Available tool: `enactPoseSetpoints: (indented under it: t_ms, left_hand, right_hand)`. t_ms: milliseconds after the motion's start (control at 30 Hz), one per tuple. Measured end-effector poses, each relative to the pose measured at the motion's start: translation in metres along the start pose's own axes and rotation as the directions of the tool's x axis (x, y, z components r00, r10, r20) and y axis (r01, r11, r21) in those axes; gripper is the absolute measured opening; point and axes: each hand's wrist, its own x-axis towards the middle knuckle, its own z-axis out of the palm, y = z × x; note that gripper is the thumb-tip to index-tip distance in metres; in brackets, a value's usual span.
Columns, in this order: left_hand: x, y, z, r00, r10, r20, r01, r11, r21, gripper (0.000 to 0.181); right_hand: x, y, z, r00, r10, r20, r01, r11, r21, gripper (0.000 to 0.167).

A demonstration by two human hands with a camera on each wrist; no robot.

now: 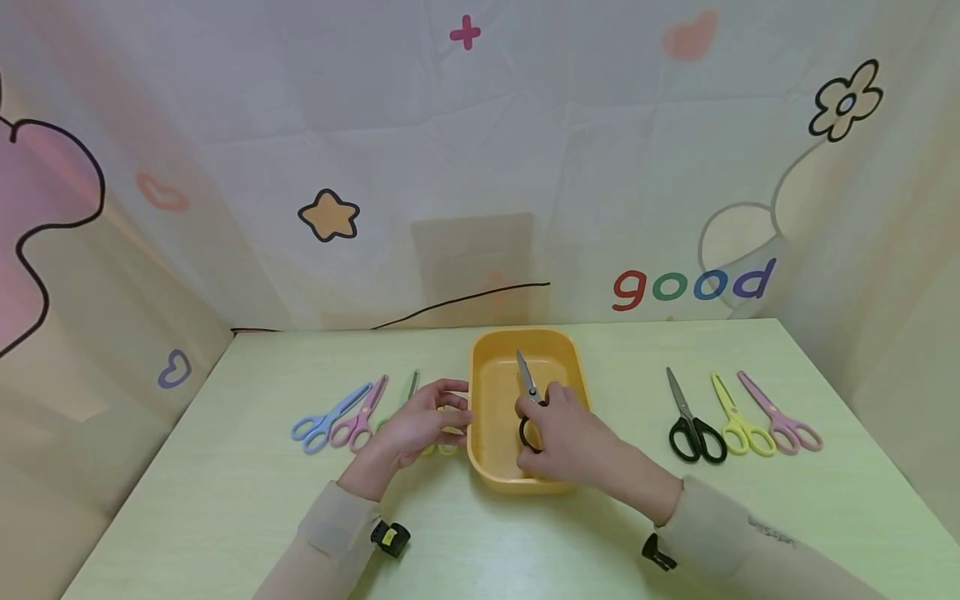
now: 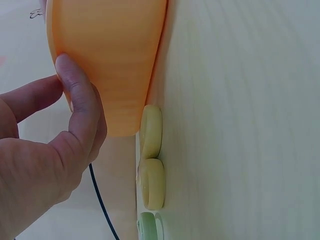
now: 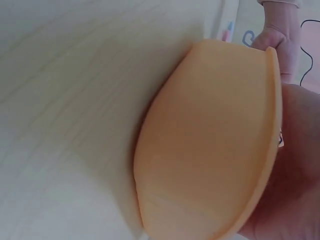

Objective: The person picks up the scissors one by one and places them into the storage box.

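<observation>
A yellow plastic tray (image 1: 491, 392) stands in the middle of the table. Its left rim is held between the bent fingertips of my left hand (image 1: 423, 421); the left wrist view has those fingers against the tray's outer wall (image 2: 112, 65). Inside the tray, my right hand (image 1: 566, 437) grips black-handled scissors (image 1: 527, 372), blades pointing away from me. Part of their handle is hidden by the fingers. In the right wrist view the tray's side (image 3: 205, 135) covers the scissors. Beside my left hand lie green scissors (image 1: 411, 385) and yellow scissors (image 2: 152, 182), partly hidden.
Blue scissors (image 1: 330, 419) and pink scissors (image 1: 365, 417) lie to the left. On the right rest another black-handled pair (image 1: 697, 437), yellow scissors (image 1: 738, 425) and purple-pink scissors (image 1: 783, 425). A printed curtain (image 1: 480, 167) hangs behind the table (image 1: 225, 500).
</observation>
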Motion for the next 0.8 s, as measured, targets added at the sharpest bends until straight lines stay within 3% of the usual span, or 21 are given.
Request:
enactPoseSetpoints:
  t_ms: [300,533,800]
  left_hand:
    - [-0.001,0.001,0.001,1.000,0.003,0.007,-0.003,1.000,-0.001,0.053]
    - [0.000,0.001,0.000,1.000,-0.009,0.007,0.009,1.000,0.005,0.053]
    - [0.000,0.002,-0.001,1.000,0.002,0.014,-0.002,1.000,0.006,0.054]
  right_hand:
    - [0.008,-0.001,0.008,0.998,-0.057,0.006,0.057,0.998,0.009,0.032]
    - [0.017,-0.002,0.012,0.998,-0.033,0.053,0.031,0.999,0.027,0.032]
    - [0.026,-0.001,0.018,0.994,-0.064,0.084,0.063,0.998,0.017,0.031]
